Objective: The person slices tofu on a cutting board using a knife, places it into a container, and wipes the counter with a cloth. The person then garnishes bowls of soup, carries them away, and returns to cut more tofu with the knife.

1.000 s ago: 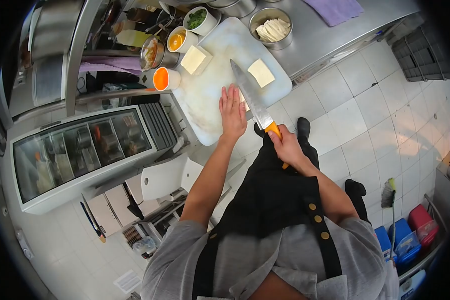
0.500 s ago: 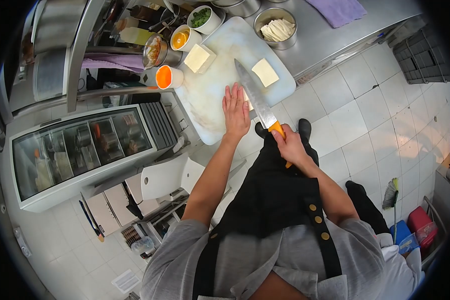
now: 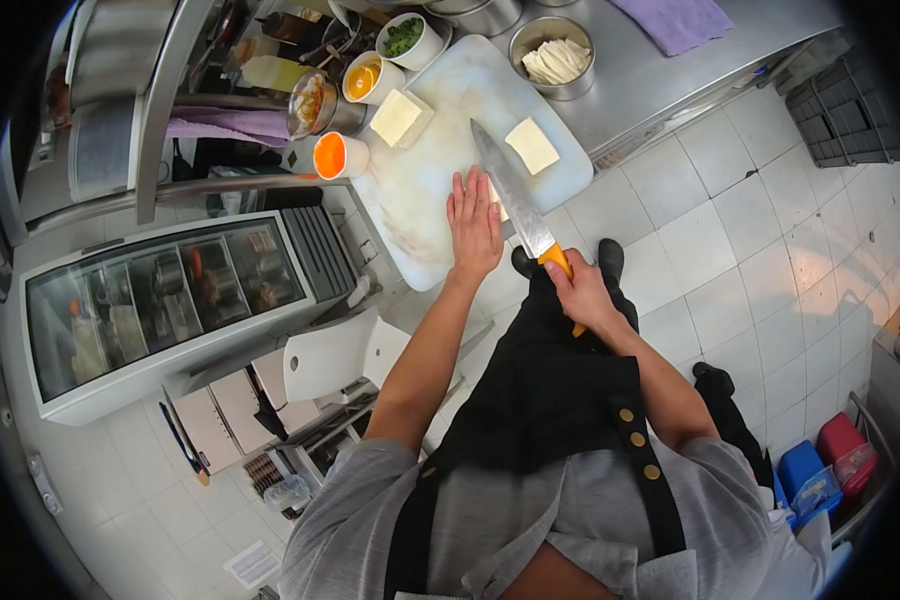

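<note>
My right hand (image 3: 582,290) grips the orange handle of a kitchen knife (image 3: 518,196). Its blade lies over the white cutting board (image 3: 407,215), pointing away from me. Beside the blade, my left hand (image 3: 476,228) is flat with fingers stretched out, against a pale piece (image 3: 498,204) mostly hidden by the hand and blade. To the right of the knife lies a pale slab (image 3: 532,146), cheese or tofu, I cannot tell which. A thicker block (image 3: 402,119) of the same look sits at the board's left.
A steel bowl of white strips (image 3: 558,62) stands beyond the board. Along its left are an orange-filled cup (image 3: 340,156), a cup with orange pieces (image 3: 363,80) and a cup of chopped greens (image 3: 404,37). A co-worker's dark-clad leg (image 3: 732,410) shows behind me at right.
My hands, the knife and the pale pieces stay almost still. At the right, the co-worker's leg and light clothing have shifted slightly, and the broom has gone from view.
</note>
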A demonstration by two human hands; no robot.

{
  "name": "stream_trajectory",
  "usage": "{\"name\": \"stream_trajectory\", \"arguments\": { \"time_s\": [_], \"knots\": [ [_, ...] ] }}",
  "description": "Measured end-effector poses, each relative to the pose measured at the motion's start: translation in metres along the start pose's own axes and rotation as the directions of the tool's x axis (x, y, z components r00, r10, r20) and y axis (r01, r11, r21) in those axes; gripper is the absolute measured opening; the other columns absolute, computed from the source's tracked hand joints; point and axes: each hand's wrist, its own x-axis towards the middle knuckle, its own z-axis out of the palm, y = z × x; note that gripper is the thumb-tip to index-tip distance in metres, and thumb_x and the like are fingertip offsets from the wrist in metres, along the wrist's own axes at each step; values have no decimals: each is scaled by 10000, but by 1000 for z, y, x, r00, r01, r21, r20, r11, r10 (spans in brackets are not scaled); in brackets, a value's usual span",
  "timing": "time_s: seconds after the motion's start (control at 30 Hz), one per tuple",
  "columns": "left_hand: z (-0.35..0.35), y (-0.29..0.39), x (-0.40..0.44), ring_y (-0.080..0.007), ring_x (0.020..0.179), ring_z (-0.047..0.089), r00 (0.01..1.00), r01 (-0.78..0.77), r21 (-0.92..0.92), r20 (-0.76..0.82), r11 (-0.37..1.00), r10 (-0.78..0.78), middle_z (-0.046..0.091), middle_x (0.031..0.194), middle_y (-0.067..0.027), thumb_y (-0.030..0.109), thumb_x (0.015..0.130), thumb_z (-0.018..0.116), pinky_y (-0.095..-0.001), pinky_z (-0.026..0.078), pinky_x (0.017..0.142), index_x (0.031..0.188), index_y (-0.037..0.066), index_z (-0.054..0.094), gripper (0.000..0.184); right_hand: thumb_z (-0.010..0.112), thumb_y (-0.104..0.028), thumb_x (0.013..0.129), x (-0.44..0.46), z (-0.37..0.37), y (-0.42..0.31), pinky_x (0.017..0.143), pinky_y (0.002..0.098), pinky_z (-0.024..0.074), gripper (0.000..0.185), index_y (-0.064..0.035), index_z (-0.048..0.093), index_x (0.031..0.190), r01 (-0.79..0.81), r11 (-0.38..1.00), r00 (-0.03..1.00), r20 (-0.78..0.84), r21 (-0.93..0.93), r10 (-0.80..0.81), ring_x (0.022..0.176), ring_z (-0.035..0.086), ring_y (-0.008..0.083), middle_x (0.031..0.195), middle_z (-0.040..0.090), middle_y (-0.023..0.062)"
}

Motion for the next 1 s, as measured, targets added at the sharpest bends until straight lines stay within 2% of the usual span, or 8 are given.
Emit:
{"name": "stream_trajectory", "arguments": {
  "time_s": [0.2, 0.83, 1.0],
  "knots": [
    [1, 0, 0, -402, 1465, 193, 1000, 5, 7, -1, 1000, -5, 284, 1574, -152, 187, 1007, 398, -543, 186, 1145, 1482, 4, 342, 512, 560, -321, 978, -1, -1, -4, 637, 511, 479, 341, 15, 527, 1026, -44, 999, 999, 19, 10, 44, 709, 617, 476, 722, 622, 265],
    [1, 1, 0, -393, 1466, 198, 1000, 15, 25, 1, 1000, -15, 284, 1575, -149, 188, 996, 417, -533, 178, 1153, 1482, 5, 340, 525, 573, -307, 971, 0, 0, 0, 636, 510, 482, 327, 15, 523, 1002, -6, 1000, 1000, 4, 16, 6, 723, 615, 487, 734, 621, 275],
    [0, 2, 0, -397, 1465, 199, 1000, 18, 20, 7, 1000, -18, 284, 1574, -152, 193, 996, 417, -542, 175, 1152, 1481, 4, 341, 525, 570, -306, 973, 1, -4, -5, 640, 509, 479, 326, 15, 521, 1004, -70, 997, 996, 50, 17, 69, 730, 612, 487, 736, 620, 277]
  ]
}}
